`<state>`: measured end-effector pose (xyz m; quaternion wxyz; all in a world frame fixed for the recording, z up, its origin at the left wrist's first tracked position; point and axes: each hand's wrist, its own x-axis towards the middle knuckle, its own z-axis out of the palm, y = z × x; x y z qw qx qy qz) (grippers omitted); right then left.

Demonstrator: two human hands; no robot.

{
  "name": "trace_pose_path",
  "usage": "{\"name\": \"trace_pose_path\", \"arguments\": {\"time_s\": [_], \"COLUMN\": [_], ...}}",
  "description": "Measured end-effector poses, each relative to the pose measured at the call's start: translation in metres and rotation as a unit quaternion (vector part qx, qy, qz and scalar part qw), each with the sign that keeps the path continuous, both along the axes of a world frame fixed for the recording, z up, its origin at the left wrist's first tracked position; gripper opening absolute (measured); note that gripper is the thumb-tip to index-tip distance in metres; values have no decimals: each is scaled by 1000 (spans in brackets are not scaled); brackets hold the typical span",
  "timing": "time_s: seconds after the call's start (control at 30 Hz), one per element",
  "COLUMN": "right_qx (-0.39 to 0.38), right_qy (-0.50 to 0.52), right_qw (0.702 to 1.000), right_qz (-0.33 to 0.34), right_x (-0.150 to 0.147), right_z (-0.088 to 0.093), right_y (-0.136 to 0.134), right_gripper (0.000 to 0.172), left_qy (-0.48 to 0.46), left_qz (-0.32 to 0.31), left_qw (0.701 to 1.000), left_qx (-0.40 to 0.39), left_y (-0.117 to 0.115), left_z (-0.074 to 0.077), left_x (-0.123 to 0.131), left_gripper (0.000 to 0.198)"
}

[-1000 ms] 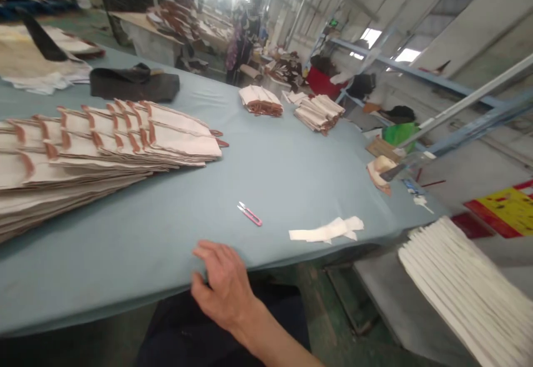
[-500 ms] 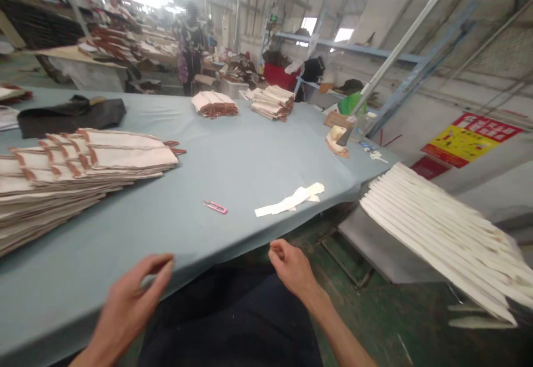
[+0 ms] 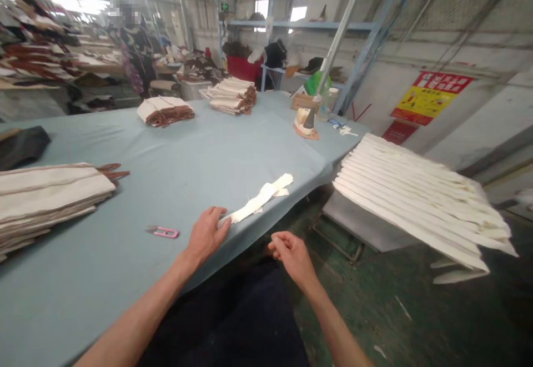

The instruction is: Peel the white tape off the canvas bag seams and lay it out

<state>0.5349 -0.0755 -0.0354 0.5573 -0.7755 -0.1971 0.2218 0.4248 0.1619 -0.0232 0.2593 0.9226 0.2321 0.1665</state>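
My left hand (image 3: 208, 234) rests at the table's near edge, its thumb and fingers apart at the lower end of a bundle of white fabric strips (image 3: 262, 199). The fingertips touch or nearly touch that end; whether they grip it is not clear. To the left of this hand lie thread snips (image 3: 163, 231) with a pink handle. My right hand (image 3: 291, 253) hovers just off the table edge, fingers curled in and thumb against them, with nothing visible in it.
Pale, brown-edged fabric pieces are stacked at left (image 3: 50, 195), with two smaller stacks (image 3: 166, 110) (image 3: 232, 95) at the back. A tape roll (image 3: 303, 121) stands far right on the blue-covered table (image 3: 175, 161). White strips (image 3: 408, 195) cover a side stand. A person (image 3: 135, 50) stands beyond.
My left hand has moved right and forward to the near end of the white strips. My right hand stays curled near the edge. The view has turned right.
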Motion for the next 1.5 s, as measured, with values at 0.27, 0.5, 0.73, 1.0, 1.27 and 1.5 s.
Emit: {"name": "trace_pose_path", "arguments": {"time_s": [0.27, 0.5, 0.73, 1.0, 1.27, 1.5], "right_qx": [60, 102, 142, 115, 75, 89], "right_qy": [107, 247, 360, 358, 227, 217], "right_qw": [992, 963, 922, 927, 971, 969], "right_qz": [-40, -28, -19, -16, 2, 73], "right_x": [67, 69, 62, 47, 21, -14], "right_z": [-9, -9, -1, -5, -4, 4], "right_y": [42, 75, 88, 102, 102, 92], "right_gripper": [30, 26, 43, 41, 25, 36], "left_qy": [64, 44, 3, -29, -51, -82], "left_qz": [14, 46, 54, 50, 78, 135], "left_qw": [998, 984, 927, 911, 922, 904], "left_qx": [-15, -168, -371, -409, -377, -397], "left_y": [-2, -6, -3, -29, -55, -28], "left_z": [4, 18, 45, 50, 34, 27], "left_x": [29, 33, 36, 11, -32, -41], "left_gripper": [17, 16, 29, 32, 35, 46]}}
